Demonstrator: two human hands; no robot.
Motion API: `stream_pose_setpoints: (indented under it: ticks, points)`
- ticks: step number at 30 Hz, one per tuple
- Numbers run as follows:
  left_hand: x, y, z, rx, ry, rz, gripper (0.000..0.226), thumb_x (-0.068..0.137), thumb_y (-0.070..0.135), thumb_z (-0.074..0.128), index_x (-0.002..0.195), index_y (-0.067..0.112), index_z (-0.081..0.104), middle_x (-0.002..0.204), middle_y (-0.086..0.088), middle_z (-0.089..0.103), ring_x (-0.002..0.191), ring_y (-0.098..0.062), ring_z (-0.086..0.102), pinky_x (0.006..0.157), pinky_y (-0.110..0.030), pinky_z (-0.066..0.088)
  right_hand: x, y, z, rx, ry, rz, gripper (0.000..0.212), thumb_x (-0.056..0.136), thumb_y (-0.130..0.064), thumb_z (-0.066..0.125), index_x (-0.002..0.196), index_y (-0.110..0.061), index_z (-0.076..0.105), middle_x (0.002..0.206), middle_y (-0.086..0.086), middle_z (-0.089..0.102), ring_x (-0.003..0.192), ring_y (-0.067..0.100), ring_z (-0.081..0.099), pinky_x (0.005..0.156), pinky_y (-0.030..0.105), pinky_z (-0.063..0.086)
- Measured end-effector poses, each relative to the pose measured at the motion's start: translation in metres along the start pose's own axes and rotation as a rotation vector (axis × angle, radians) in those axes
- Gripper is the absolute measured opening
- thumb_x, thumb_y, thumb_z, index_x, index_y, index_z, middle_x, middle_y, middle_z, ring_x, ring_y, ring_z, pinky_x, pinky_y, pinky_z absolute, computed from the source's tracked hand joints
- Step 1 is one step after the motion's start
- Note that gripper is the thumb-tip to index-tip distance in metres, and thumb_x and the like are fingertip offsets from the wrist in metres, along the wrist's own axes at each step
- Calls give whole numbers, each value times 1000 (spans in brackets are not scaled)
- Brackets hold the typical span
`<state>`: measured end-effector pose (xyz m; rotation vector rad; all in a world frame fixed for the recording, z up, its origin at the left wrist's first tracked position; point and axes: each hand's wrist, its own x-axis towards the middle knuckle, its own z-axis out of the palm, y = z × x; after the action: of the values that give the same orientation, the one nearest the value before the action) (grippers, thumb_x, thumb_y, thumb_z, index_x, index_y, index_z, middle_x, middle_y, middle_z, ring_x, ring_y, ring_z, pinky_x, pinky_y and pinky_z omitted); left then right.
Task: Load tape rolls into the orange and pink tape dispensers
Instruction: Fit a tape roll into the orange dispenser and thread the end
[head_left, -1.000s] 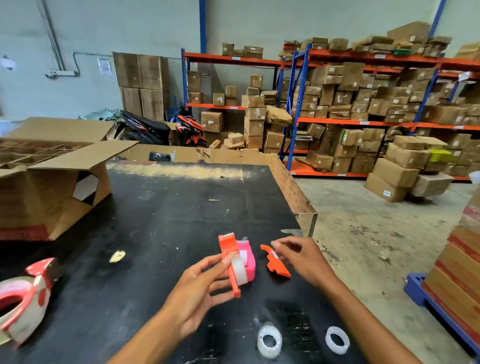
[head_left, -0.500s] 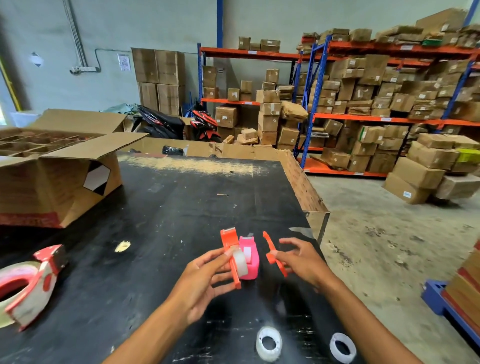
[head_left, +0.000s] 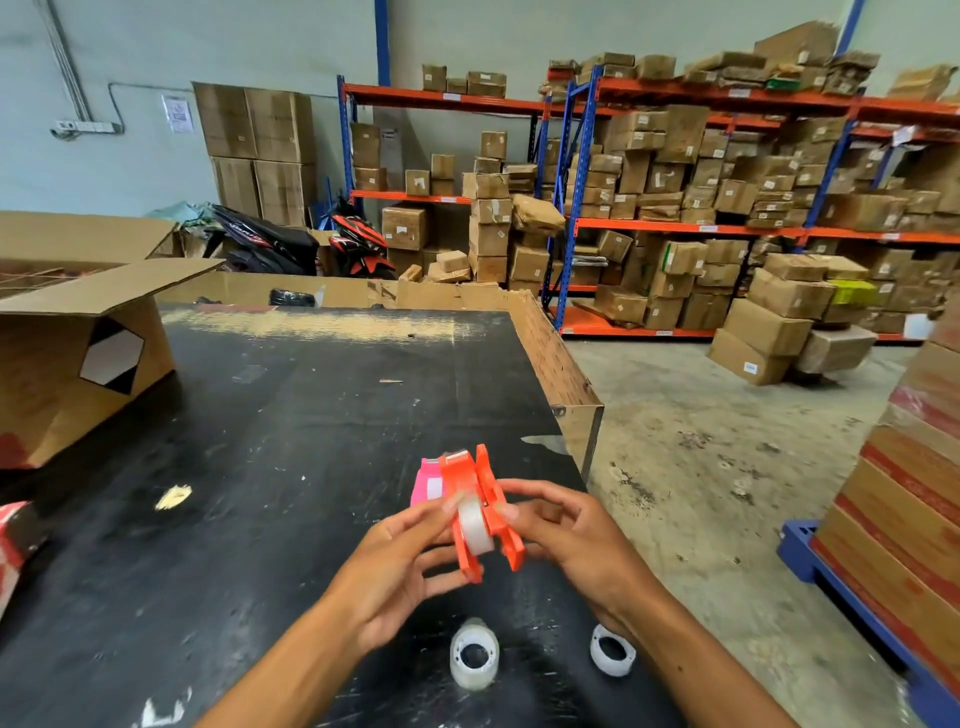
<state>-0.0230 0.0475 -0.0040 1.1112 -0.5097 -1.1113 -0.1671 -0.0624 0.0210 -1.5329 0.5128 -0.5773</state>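
Over the black table (head_left: 291, 441), the left hand (head_left: 395, 566) and right hand (head_left: 576, 540) both pinch the orange tape dispenser (head_left: 470, 499) with a clear tape roll (head_left: 475, 526) seated inside, the pink dispenser (head_left: 427, 486) just behind, two spare rolls (head_left: 474, 656) lying nearer the person.

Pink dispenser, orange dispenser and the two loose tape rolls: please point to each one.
pink dispenser (head_left: 427, 483), head view, its left side.
orange dispenser (head_left: 460, 480), head view, upper body.
left roll (head_left: 474, 659), head view, rim.
right roll (head_left: 613, 652), head view, rim.
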Motion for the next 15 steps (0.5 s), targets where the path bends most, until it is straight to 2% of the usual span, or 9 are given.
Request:
stream_pose_setpoints:
  ticks: [2, 3, 6, 8, 10, 15]
  points:
    - [-3, 0, 2, 37, 0, 31, 46, 72, 27, 67, 112, 4, 68, 97, -18, 71, 84, -27, 70, 70, -39, 61, -3, 1, 2, -27, 19, -44, 36, 71, -27, 75, 106, -20, 71, 73, 1, 72, 75, 14, 68, 72, 23, 57]
    - [-4, 0, 3, 48, 4, 48, 46, 72, 28, 68, 111, 5, 69, 95, -17, 71, 82, -26, 70, 69, -38, 61, -4, 2, 3, -25, 27, -60, 34, 73, -25, 74, 106, -20, 71, 71, -2, 70, 74, 12, 67, 73, 22, 57]
    - [-9, 1, 5, 59, 18, 99, 42, 68, 31, 70, 104, 10, 73, 93, -15, 73, 80, -24, 70, 67, -37, 61, -6, 5, 8, -7, 46, -104, 32, 76, -25, 73, 108, -22, 71, 79, 7, 71, 76, 16, 68, 75, 26, 56]
    - [-12, 3, 7, 65, 37, 136, 39, 69, 32, 70, 103, 14, 74, 98, -18, 75, 83, -26, 70, 66, -38, 60, -7, 7, 15, 24, 65, -123, 33, 76, -24, 72, 109, -21, 71, 88, 12, 74, 81, 19, 70, 76, 26, 57]
    - [-15, 5, 8, 87, 49, 173, 38, 71, 33, 69, 105, 17, 74, 103, -19, 75, 83, -26, 70, 66, -37, 60, -7, 9, 22, 69, 93, -135, 31, 79, -17, 71, 109, -18, 71, 96, 12, 76, 84, 18, 71, 74, 22, 58]
    - [-21, 6, 7, 129, 91, 245, 41, 73, 37, 66, 108, 17, 73, 104, -16, 76, 86, -25, 70, 65, -35, 57, -12, 5, 37, 72, 100, -208, 15, 77, -27, 68, 88, -34, 77, 98, 24, 68, 73, 12, 60, 65, 17, 52]
